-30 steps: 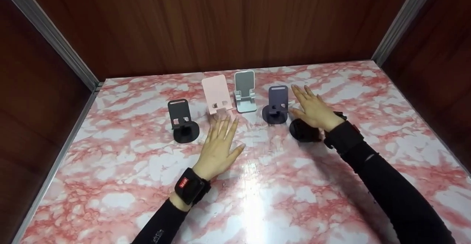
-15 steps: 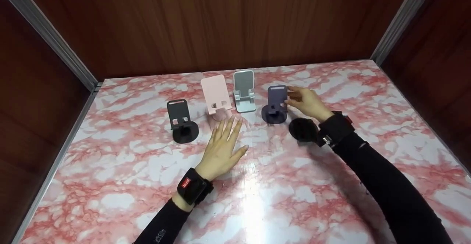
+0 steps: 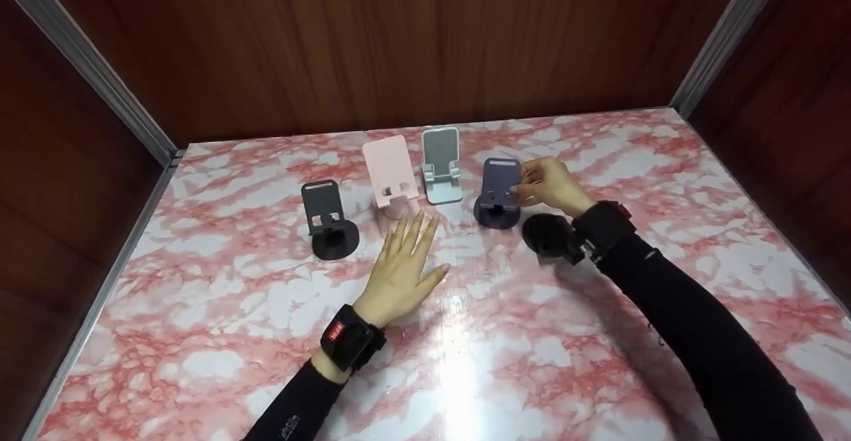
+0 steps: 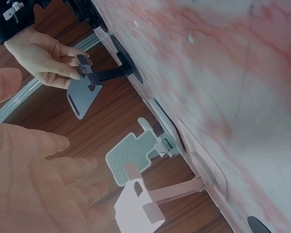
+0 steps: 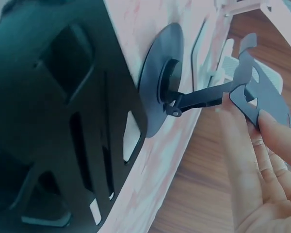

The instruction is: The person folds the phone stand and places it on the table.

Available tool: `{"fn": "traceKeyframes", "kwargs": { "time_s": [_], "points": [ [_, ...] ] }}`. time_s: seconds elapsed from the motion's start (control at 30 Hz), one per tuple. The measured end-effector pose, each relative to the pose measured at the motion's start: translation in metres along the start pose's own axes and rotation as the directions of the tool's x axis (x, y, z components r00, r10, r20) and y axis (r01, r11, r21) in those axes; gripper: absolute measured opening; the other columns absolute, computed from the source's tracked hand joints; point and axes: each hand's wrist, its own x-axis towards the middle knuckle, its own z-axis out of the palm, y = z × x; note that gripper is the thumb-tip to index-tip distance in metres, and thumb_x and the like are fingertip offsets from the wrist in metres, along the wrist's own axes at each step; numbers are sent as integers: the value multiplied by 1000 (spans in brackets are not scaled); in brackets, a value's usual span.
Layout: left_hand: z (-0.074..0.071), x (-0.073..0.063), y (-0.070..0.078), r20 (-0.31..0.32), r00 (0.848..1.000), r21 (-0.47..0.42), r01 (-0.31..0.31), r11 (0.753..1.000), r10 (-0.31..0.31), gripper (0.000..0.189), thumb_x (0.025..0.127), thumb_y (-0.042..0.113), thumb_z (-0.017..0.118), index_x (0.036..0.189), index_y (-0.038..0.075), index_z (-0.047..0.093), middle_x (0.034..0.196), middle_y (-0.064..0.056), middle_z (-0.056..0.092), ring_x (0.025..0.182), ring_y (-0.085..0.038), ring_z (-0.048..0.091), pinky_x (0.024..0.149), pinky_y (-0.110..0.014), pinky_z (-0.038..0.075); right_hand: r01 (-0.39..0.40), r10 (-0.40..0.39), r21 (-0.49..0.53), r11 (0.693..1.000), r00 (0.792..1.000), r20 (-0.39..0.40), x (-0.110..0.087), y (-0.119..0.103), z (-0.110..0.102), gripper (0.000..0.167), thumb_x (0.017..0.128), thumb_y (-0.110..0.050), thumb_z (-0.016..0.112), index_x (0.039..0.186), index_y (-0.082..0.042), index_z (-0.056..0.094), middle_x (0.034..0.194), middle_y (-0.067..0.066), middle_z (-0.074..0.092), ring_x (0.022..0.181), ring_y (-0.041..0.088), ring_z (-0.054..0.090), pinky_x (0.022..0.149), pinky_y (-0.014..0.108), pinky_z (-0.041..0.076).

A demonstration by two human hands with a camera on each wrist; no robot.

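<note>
My right hand (image 3: 555,185) pinches the side edge of a dark purple phone stand (image 3: 501,176), thumb in front and fingers behind its plate. In the right wrist view the stand's arm (image 5: 203,98) runs from a round base (image 5: 160,80) up to the plate between my fingers. My left hand (image 3: 397,275) is spread flat, palm down, in front of a pink phone stand (image 3: 391,168), and holds nothing. A white and grey phone stand (image 3: 441,161) stands between the pink and purple ones.
A black phone stand (image 3: 324,205) with a round base stands at the left. Another black stand (image 3: 548,233) sits below my right wrist, partly hidden by it. The marbled table (image 3: 219,308) is bordered by brown wood panels (image 3: 399,42).
My right hand has come left from above the black stand and taken hold of the purple stand's plate, which now leans further back. My left hand has barely moved.
</note>
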Motion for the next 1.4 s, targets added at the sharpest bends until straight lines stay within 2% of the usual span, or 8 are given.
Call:
{"fn": "traceKeyframes", "kwargs": {
  "time_s": [0.2,0.27,0.47,0.8,0.93,1.03,1.23,1.4],
  "points": [
    [-2,0,1,16,1000,-5,23,1000,-23,70,94,43,44,150,15,12,157,-10,8,145,-30,0,117,-52,8,24,-29,81,996,998,59,-3,-4,-1,13,84,1,63,85,10,54,79,11,66,69,15,68,68,38,58],
    [-2,0,1,23,999,-2,30,1000,-30,70,94,44,44,150,16,11,157,-9,8,145,-29,0,117,-51,9,26,-33,95,995,997,72,-4,-5,-1,15,84,1,63,87,13,54,79,11,66,70,15,68,69,40,58],
    [-3,3,-1,50,998,-21,44,999,-43,71,94,44,43,150,14,11,157,-11,8,145,-30,0,118,-50,7,24,-39,161,987,995,92,-7,-9,-3,5,85,3,60,84,6,56,77,4,67,70,14,68,69,38,58],
    [-8,20,-9,117,992,-171,60,983,-40,70,96,39,42,149,9,9,156,-11,9,145,-29,2,118,-47,7,37,-62,182,983,989,134,-16,-27,2,17,86,-3,62,99,7,59,84,4,69,77,15,69,73,36,58],
    [-8,29,-11,170,984,-295,101,950,-51,66,98,40,36,150,11,6,157,-9,6,145,-28,-1,119,-46,5,43,-69,172,984,986,148,-20,-33,5,16,85,-4,63,98,5,60,84,5,69,76,16,69,72,36,58],
    [-7,36,-13,189,980,-385,131,914,-61,63,99,39,32,150,13,5,157,-9,6,145,-28,0,118,-46,5,51,-80,173,984,983,164,-23,-37,6,16,86,-4,62,99,5,60,84,5,70,76,16,69,72,36,58],
    [-3,50,-16,197,975,-492,186,851,-100,59,100,34,33,150,15,8,156,-9,10,143,-27,14,118,-42,12,65,-100,181,981,976,191,-28,-42,8,18,87,-6,62,101,5,59,86,5,70,79,16,69,73,34,58],
    [3,57,-17,201,971,-553,222,803,-129,56,100,31,34,149,12,15,153,-11,22,138,-29,28,116,-40,22,85,-124,188,979,971,206,-31,-47,10,20,87,-7,62,102,6,59,88,5,71,79,15,69,74,34,58]
  ]
}}
